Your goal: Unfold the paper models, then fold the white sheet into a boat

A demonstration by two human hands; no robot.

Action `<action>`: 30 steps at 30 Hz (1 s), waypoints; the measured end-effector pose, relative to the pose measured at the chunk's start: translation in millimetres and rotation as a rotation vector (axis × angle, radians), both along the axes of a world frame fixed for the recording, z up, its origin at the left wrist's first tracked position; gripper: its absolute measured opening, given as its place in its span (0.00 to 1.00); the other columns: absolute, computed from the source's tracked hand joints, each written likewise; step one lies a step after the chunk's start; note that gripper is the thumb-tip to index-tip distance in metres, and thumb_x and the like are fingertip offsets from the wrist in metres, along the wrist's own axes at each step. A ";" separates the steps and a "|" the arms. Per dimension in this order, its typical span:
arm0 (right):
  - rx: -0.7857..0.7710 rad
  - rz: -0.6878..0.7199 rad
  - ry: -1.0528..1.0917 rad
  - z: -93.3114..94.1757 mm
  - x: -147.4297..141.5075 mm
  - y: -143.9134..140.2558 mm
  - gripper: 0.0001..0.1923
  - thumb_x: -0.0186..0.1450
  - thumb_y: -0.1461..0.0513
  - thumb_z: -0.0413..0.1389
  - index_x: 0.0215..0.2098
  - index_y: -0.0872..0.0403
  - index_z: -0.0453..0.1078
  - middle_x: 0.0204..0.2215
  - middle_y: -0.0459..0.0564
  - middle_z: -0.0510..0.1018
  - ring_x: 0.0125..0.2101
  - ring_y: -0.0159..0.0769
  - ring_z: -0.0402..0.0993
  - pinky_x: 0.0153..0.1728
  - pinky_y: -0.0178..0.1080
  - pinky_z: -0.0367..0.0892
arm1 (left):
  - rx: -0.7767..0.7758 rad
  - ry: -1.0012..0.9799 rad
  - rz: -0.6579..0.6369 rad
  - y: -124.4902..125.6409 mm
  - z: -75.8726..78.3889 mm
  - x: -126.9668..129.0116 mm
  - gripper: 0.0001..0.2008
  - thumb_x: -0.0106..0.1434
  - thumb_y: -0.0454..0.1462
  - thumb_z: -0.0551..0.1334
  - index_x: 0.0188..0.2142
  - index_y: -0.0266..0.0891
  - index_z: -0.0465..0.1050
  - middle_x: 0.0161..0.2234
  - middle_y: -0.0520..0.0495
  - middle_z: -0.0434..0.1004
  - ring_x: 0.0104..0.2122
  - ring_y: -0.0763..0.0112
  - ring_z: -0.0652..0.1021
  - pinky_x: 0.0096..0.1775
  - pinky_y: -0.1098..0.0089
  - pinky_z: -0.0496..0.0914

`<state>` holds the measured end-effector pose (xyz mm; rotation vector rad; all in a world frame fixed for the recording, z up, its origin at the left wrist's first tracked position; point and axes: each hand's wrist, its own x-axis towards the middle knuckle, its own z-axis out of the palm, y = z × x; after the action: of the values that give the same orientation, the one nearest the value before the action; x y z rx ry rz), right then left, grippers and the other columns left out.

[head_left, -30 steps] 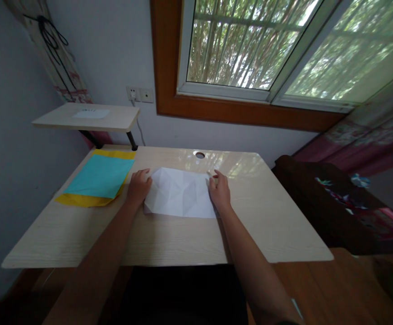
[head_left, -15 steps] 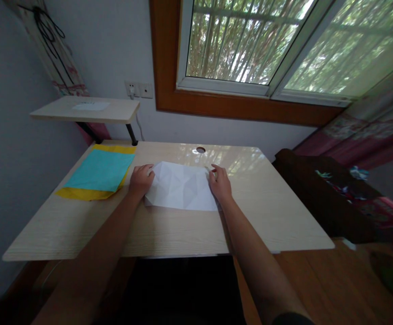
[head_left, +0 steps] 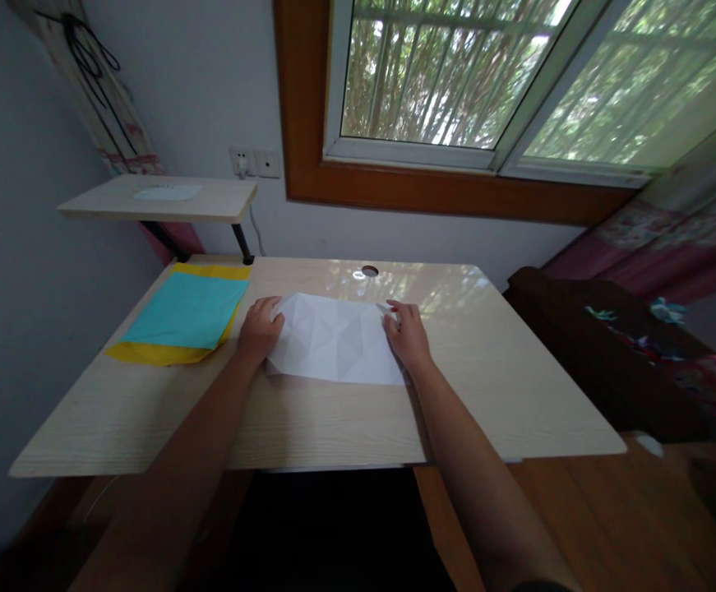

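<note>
White paper (head_left: 337,339), creased, laid on desk (head_left: 518,395) between both hands. Left edge touched by left hand (head_left: 260,329), fingers curled; whether edge is pinched cannot be told. Right edge touched by right hand (head_left: 408,333), thumb and forefinger parted near far corner; grip likewise cannot be told. Turquoise sheet (head_left: 188,311) seen left of left hand, laid over yellow sheet (head_left: 166,354). Round hole (head_left: 370,271) noted ahead of right hand, slightly left.
</note>
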<state>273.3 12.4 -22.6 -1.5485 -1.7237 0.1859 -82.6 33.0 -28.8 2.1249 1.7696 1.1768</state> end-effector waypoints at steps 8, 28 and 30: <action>-0.021 0.001 0.024 -3.4 2.3 1.8 0.21 0.69 0.57 0.52 0.58 0.52 0.71 0.49 0.57 0.69 0.42 0.44 0.74 0.46 0.48 0.74 | 0.002 -0.047 -0.054 -3.7 0.9 0.6 0.22 0.62 0.36 0.57 0.56 0.38 0.72 0.54 0.38 0.73 0.55 0.56 0.75 0.62 0.55 0.67; -0.020 -0.091 -0.486 9.8 -23.8 -2.5 0.18 0.71 0.55 0.52 0.58 0.47 0.69 0.55 0.61 0.69 0.48 0.54 0.65 0.46 0.53 0.66 | -0.199 -0.681 -0.115 8.8 10.1 -3.0 0.31 0.62 0.40 0.64 0.63 0.43 0.62 0.67 0.34 0.61 0.59 0.49 0.75 0.56 0.52 0.74; -0.041 -0.088 -0.479 9.2 -24.0 -1.5 0.17 0.71 0.55 0.52 0.56 0.47 0.70 0.56 0.60 0.68 0.50 0.56 0.63 0.47 0.56 0.65 | -0.236 -0.709 -0.132 11.8 8.5 -5.5 0.33 0.62 0.39 0.65 0.65 0.43 0.59 0.70 0.33 0.56 0.58 0.49 0.76 0.56 0.51 0.73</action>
<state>249.4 10.9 -13.4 -1.7979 -2.0137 -0.2142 -88.2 44.9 -20.3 1.4087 1.3367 1.3714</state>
